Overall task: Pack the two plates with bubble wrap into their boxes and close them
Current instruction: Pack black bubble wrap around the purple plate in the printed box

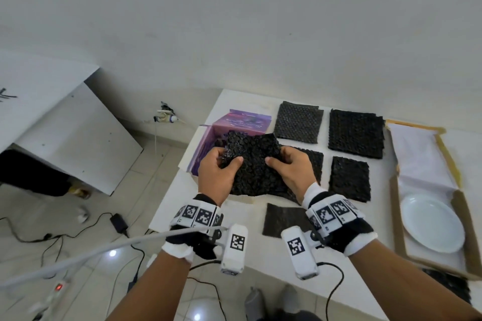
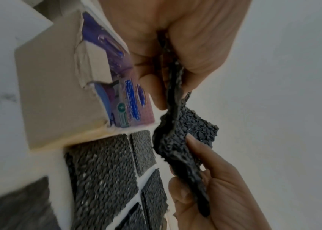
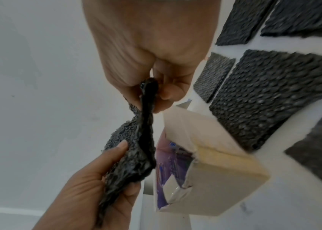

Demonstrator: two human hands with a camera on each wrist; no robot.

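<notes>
Both your hands hold one black bubble wrap sheet (image 1: pixel 254 161) at centre frame in the head view, raised above the white tabletop (image 1: pixel 234 219). Your left hand (image 1: pixel 217 172) pinches its left edge, thumb on top and fingers curled beneath; your right hand (image 1: pixel 292 169) pinches the right edge the same way. The wrist views show the sheet edge-on and crumpled, squeezed between thumb and fingers of each hand. Directly behind the sheet, upper left of the tabletop, sits the purple box (image 1: pixel 208 143), open, flaps up; whether anything lies inside cannot be told, the sheet covers its mouth. More black sheets lie flat on the tabletop: one at upper centre (image 1: pixel 298 122), a thicker stack to its right (image 1: pixel 356 133), another below that (image 1: pixel 349 178), one partly hidden under your right hand (image 1: pixel 314 161), and one near the bottom edge between your wrists (image 1: pixel 283 219). At the right of the frame an open brown cardboard box (image 1: pixel 467 216) lies flat, lined with white paper, with a white plate (image 1: pixel 431 224) resting in its lower end. Only this one plate shows. Lower left of the frame: tiled floor (image 1: pixel 86 247) with black cables and a power brick. Both wrists carry marker-tagged bands and white camera units.
</notes>
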